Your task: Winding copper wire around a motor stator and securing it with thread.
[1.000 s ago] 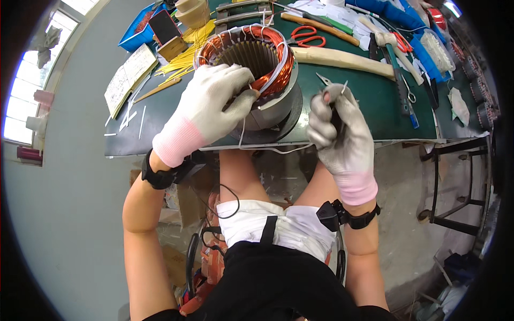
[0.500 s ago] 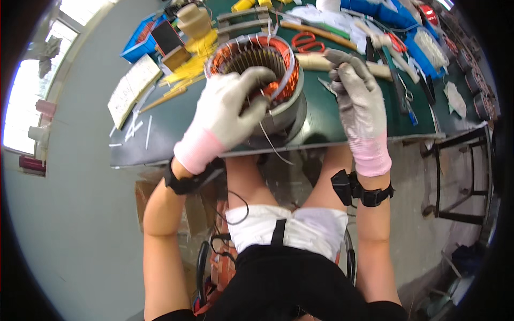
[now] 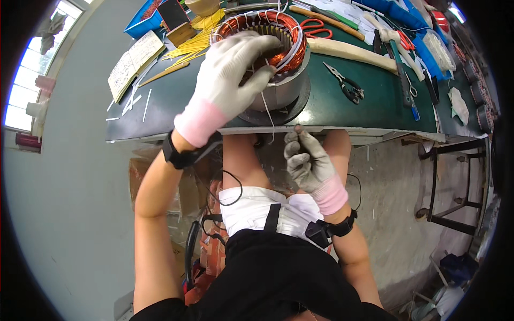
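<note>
Green and glossy, the workbench (image 3: 176,115) spans the upper part of the frame, with a plain grey wall (image 3: 69,176) down the left. On it, at upper centre, sits a round metal stator (image 3: 281,95), on a dark round base (image 3: 301,104). It is right at the left hand (image 3: 227,80), which reaches over its near left rim; the right hand (image 3: 310,163) is well below, near the middle of the frame and in front of the bench edge, apart from it.

Both hands wear pale gloves with pink cuffs. On the left hand, thumb and forefinger stand apart in a wide curve, touching the windings; I can't tell whether the other fingers grip anything. The right hand is half curled, thumb and forefinger drawn close together, and from here I can't say whether something thin is between them.

The stator stands upright and open at the top. Orange copper windings (image 3: 293,56) ring its mouth, bound with pale ties, and dark slots line the inside. One white cord (image 3: 266,107) hangs from beside the left thumb past the bench edge, its end loose near the right hand. Pliers (image 3: 345,85) lie open to the right, below a wooden handle (image 3: 350,53).
</note>
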`<state>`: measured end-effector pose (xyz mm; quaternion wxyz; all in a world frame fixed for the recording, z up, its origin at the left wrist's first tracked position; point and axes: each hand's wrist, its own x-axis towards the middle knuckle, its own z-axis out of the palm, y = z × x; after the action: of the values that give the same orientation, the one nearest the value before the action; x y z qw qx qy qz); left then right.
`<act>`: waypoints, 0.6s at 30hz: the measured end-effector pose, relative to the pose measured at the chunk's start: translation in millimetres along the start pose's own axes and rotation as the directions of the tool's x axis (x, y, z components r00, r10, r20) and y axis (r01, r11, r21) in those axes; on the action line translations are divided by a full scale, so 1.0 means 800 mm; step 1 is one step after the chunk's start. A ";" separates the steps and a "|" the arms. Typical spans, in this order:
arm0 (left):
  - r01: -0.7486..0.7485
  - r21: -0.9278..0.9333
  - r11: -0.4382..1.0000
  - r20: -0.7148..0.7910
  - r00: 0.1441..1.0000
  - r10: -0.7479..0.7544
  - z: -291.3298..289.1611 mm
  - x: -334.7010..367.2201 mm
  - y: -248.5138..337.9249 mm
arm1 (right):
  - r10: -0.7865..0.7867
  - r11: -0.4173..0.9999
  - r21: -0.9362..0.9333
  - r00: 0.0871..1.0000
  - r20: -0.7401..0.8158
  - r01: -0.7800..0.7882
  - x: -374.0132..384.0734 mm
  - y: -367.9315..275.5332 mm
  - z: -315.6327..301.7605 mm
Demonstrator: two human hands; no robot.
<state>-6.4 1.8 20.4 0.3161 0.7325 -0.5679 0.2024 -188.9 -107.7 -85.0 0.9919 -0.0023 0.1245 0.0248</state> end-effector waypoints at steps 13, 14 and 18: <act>0.230 -0.389 0.892 -0.244 0.908 -0.341 0.034 -0.122 0.081 | 0.218 0.967 0.118 0.974 0.064 -0.225 0.051 0.049 0.011; 0.169 -0.408 0.897 -0.299 0.904 -0.307 0.032 -0.118 0.084 | 0.186 0.982 0.068 0.973 -0.133 -0.179 0.056 0.043 0.022; 0.088 -0.409 0.908 -0.154 0.974 -0.164 0.033 -0.092 0.082 | -0.126 0.968 0.224 0.992 0.032 0.116 0.051 0.011 -0.033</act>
<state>-91.2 24.8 -31.3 0.5229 0.6657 -0.5167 0.1284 -156.0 -96.8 -120.7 0.9882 0.1014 0.1033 -0.0497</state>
